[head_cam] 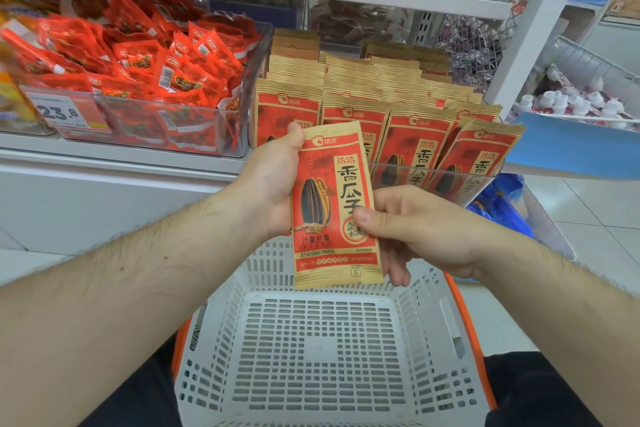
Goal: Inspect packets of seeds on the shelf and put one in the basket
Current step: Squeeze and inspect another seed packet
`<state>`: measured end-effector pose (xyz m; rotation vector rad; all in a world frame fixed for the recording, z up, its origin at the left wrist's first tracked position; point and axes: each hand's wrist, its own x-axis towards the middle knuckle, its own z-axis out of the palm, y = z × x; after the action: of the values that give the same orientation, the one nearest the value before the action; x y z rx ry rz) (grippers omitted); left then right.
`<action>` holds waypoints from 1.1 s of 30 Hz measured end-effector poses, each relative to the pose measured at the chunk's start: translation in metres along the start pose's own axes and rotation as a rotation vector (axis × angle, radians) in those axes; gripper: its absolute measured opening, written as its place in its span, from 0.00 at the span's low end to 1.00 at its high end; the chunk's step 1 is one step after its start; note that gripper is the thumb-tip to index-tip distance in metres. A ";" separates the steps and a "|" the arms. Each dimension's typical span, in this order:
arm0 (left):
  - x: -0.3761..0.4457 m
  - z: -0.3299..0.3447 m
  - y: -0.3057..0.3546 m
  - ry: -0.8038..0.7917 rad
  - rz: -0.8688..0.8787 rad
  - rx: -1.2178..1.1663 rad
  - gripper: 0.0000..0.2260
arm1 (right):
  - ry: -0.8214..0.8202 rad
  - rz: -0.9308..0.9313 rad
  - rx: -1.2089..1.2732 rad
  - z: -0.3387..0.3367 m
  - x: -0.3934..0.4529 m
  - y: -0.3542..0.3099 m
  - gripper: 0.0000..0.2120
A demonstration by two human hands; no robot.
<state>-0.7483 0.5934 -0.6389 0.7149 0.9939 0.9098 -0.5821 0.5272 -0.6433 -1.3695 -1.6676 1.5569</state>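
Observation:
I hold one red and tan seed packet [334, 208] upright, front facing me, above the white plastic basket [322, 354]. My left hand [273, 180] grips its left edge, thumb up near the top corner. My right hand [412, 229] pinches its right lower edge, thumb on the front. Behind the packet, rows of identical seed packets [391, 104] stand in a clear bin on the shelf. The basket holds nothing.
A clear bin of small red snack packs [145, 80] sits to the left with a price tag [65, 111] on its front. A white shelf upright [533, 24] stands at right, with a wire basket of small bottles [581, 97] beyond it. Green packs fill the shelf above.

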 end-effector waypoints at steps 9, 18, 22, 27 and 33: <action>-0.001 -0.001 -0.001 0.037 0.059 0.060 0.21 | 0.004 -0.051 -0.034 -0.001 0.001 0.003 0.17; 0.001 -0.002 -0.006 0.005 0.082 0.263 0.20 | 0.102 0.029 -0.345 0.008 -0.007 -0.004 0.16; -0.004 0.003 -0.008 -0.035 0.097 0.341 0.16 | 0.181 0.018 -0.464 0.009 -0.006 -0.005 0.14; -0.010 0.009 -0.025 -0.088 0.100 0.370 0.16 | 0.206 0.010 -0.546 0.014 -0.005 -0.003 0.07; -0.013 0.009 -0.026 -0.231 0.048 0.426 0.25 | 0.371 -0.086 -0.326 0.009 -0.001 -0.003 0.23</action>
<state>-0.7352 0.5697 -0.6523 1.1797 0.9743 0.6413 -0.5904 0.5225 -0.6424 -1.6075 -1.7618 0.9368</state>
